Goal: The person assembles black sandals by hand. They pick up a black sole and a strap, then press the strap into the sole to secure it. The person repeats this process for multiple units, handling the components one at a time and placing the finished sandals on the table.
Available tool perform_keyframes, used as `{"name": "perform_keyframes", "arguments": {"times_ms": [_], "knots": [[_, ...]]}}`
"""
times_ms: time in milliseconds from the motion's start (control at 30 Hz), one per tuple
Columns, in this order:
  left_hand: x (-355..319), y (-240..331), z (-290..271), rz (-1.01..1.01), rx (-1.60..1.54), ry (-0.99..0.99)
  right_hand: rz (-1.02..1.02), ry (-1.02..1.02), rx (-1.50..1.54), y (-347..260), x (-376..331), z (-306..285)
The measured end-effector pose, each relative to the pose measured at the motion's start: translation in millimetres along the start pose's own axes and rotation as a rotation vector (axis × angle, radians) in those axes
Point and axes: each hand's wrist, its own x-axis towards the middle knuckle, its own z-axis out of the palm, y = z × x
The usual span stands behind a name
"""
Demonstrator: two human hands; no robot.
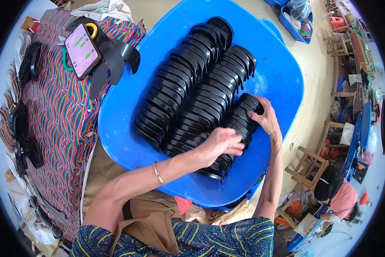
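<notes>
A big blue plastic tub (128, 103) holds three rows of stacked black curved plastic pieces (188, 81). My left hand (220, 143) presses on the near end of the shortest, rightmost row (239, 124), fingers curled over the pieces. My right hand (267, 118) cups the far right side of that same row, palm against the stack. A thin bracelet (158, 173) sits on my left wrist. Both hands squeeze the row between them.
A table with a colourful wavy-pattern cloth (59, 124) stands left, carrying a phone (82, 50) on a black stand and more black pieces (27, 145). Wooden stools (308, 165) and another person (338, 197) are at right. Blue bins (297, 21) sit at the top.
</notes>
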Motion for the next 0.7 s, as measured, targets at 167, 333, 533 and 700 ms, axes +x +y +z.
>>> {"name": "perform_keyframes", "arguments": {"times_ms": [167,333,533,700], "knots": [[-34,-6,0,0.245,1.089,0.082,-0.043,0.032,-0.087,-10,-4,23],[-35,-33,-19,0.451,1.444,0.047,0.041,0.111,0.127,-15,-11,31],[-53,-32,-21,0.416,1.419,0.014,0.09,0.454,-0.282,-19,-11,72],[-75,-23,-22,0.358,1.38,-0.037,0.144,0.463,-0.286,-14,-11,77]]}}
